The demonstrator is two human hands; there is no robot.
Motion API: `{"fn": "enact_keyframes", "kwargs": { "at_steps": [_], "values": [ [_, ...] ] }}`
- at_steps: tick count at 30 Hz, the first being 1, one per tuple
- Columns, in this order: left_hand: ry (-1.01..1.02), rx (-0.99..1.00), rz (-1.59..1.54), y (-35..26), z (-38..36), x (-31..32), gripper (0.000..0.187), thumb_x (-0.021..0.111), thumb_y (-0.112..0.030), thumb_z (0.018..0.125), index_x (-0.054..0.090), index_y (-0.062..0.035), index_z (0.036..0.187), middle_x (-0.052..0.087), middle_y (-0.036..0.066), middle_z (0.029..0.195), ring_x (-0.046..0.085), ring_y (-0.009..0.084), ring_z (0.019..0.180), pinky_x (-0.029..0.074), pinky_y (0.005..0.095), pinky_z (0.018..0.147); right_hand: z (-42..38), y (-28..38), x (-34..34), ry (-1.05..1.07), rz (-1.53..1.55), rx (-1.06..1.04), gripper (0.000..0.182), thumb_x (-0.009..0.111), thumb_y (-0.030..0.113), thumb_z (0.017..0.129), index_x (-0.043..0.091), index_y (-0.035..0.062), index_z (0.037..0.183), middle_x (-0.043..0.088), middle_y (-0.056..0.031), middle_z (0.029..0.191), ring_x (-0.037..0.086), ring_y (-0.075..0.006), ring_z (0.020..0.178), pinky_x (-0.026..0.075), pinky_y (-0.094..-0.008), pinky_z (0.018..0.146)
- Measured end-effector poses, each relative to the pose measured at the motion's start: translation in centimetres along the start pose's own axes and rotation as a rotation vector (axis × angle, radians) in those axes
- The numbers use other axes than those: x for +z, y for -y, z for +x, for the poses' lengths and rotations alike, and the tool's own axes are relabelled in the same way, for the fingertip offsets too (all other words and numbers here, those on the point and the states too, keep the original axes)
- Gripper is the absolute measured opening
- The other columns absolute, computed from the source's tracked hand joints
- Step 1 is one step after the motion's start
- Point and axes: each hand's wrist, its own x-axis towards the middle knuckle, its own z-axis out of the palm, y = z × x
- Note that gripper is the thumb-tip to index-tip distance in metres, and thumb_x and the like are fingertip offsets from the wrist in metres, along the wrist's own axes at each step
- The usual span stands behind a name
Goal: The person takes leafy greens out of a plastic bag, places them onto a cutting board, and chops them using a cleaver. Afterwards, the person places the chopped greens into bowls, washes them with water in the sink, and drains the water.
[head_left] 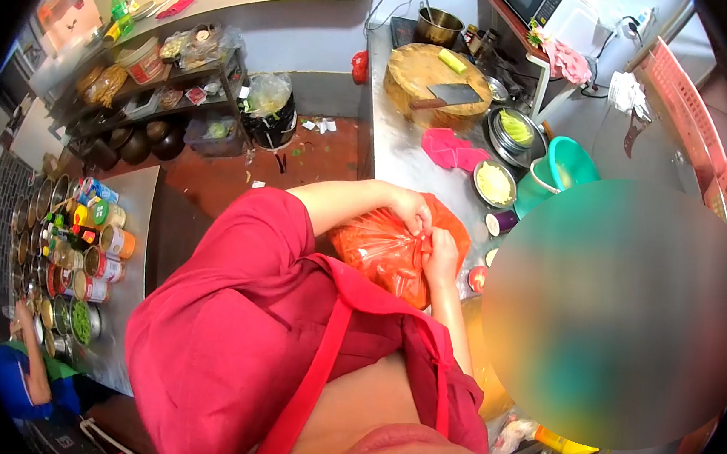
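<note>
A filled, translucent orange-red plastic bag [379, 250] sits at the counter's edge, close in front of my chest. My left hand [412, 210] reaches over from the left, its fingers pinched on the gathered neck of the bag. My right hand [441, 257] is closed on the same gathered plastic, just beside the left. The bag's contents cannot be made out through the plastic. Just past the bag stand a purple-skinned cut vegetable piece [501, 222] and a bowl of pale shredded food [494, 184]. A red round item [477, 278] lies near my right wrist.
A cleaver [452, 96] and a green vegetable piece [452, 61] lie on a round chopping board [406, 68]. Nearby are a pink cloth [453, 151] and a teal basin [575, 163]. Seasoning cans [104, 266] crowd the left counter, where another person's arm [33, 355] shows. A blur covers the right.
</note>
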Motion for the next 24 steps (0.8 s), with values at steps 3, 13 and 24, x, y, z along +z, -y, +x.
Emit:
{"fn": "enact_keyframes", "kwargs": {
  "at_steps": [3, 13, 24],
  "values": [
    [-0.022, 0.035, 0.102, -0.1, -0.2, 0.3, 0.024, 0.065, -0.010, 0.073, 0.063, -0.0061, 0.096, 0.065, 0.003, 0.085, 0.059, 0.0105, 0.078, 0.047, 0.0255, 0.073, -0.4, 0.1, -0.2, 0.003, 0.170, 0.087, 0.019, 0.062, -0.002, 0.068, 0.056, 0.0039, 0.086, 0.057, -0.0127, 0.087, 0.055, -0.0304, 0.087, 0.045, -0.0352, 0.075],
    [-0.271, 0.219, 0.377, -1.5, -1.6, 2.3, 0.006, 0.054, -0.004, 0.067, 0.052, -0.0037, 0.072, 0.053, 0.011, 0.063, 0.052, 0.0189, 0.058, 0.042, 0.0323, 0.056, -4.3, 1.7, -2.4, -0.007, 0.577, 0.326, 0.015, 0.058, 0.012, 0.082, 0.056, -0.0033, 0.082, 0.056, -0.0105, 0.090, 0.053, -0.0213, 0.087, 0.041, -0.0277, 0.079],
    [-0.397, 0.197, 0.344, 0.3, -1.8, 4.5, 0.007, 0.055, -0.005, 0.074, 0.056, -0.0043, 0.081, 0.058, 0.013, 0.075, 0.058, 0.0279, 0.072, 0.046, 0.0336, 0.065, -7.4, 2.1, -4.9, 0.187, 0.877, 0.690, 0.016, 0.052, 0.012, 0.086, 0.060, -0.0017, 0.087, 0.058, -0.0054, 0.090, 0.052, -0.0151, 0.089, 0.040, -0.0262, 0.080]
  ]
}}
